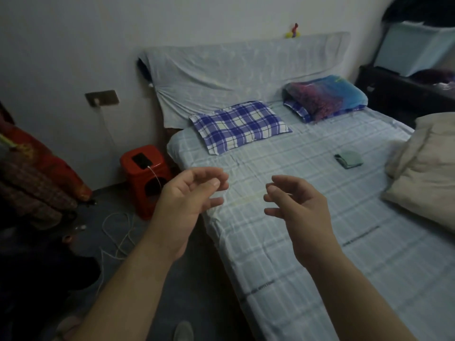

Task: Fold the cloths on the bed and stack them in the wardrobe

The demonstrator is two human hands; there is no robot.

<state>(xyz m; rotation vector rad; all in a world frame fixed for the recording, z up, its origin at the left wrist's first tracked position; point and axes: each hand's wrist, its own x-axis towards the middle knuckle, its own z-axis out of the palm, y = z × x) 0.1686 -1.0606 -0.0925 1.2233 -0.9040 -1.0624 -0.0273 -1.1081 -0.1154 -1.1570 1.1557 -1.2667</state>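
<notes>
The bed (307, 230) carries a pale blue checked sheet. A small folded grey-green cloth (349, 158) lies on it right of centre. A cream bundle of fabric (428, 173) is piled at the bed's right edge. My left hand (189, 195) hovers over the bed's left edge, fingers loosely curled, holding nothing. Over the sheet, my right hand (298, 200) hangs the same way, palm facing the left hand, with nothing in it. The wardrobe is out of view.
A blue checked pillow (238, 125) and a folded multicoloured blanket (325, 94) lie at the head of the bed. A red stool (145, 178) with a charging phone stands on the floor at left, cables beside it. Patterned fabrics hang at far left (37, 173).
</notes>
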